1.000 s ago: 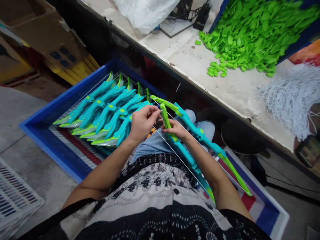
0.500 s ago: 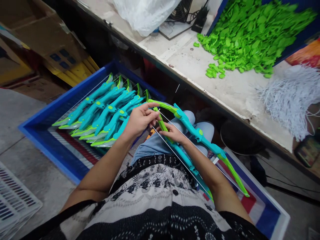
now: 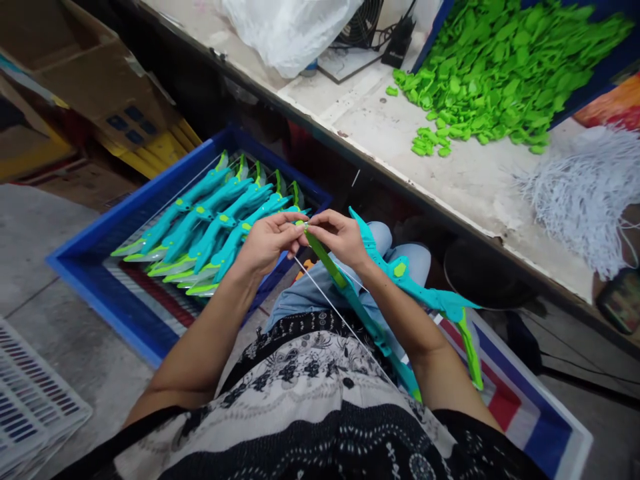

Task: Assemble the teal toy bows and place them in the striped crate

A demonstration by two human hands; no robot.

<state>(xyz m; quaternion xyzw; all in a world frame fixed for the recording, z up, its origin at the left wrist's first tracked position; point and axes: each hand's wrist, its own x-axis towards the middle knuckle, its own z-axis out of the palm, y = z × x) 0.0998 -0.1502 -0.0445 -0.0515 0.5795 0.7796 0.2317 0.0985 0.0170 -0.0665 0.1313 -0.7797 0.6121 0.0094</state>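
A turquoise and green toy bow [image 3: 367, 323] lies slantwise over my lap, its green tip raised between my hands. My left hand [image 3: 270, 243] is closed, thumb and fingers pinched at this tip, where the white string [image 3: 325, 297] runs down. On the other side of the tip my right hand [image 3: 343, 239] is also closed, its fingertips pinching close to the left ones. What exactly each fingertip grips is too small to see. Beyond my right forearm a second toy bow [image 3: 400, 270] rests across my knees, one green limb angled down at the right.
Finished-looking bows lie in rows in a blue crate [image 3: 100, 313] at left. A workbench [image 3: 360, 133] holds a heap of green plastic parts [image 3: 505, 87], a bundle of white strings [image 3: 585, 193] and a plastic bag [image 3: 295, 33]. Another crate [image 3: 570, 427] stands at right; a white basket [image 3: 35, 393] at lower left.
My right hand has moved up from the green limb to its tip, meeting my left hand. On the knee bow, the right limb hangs more steeply and the left green limb no longer shows.
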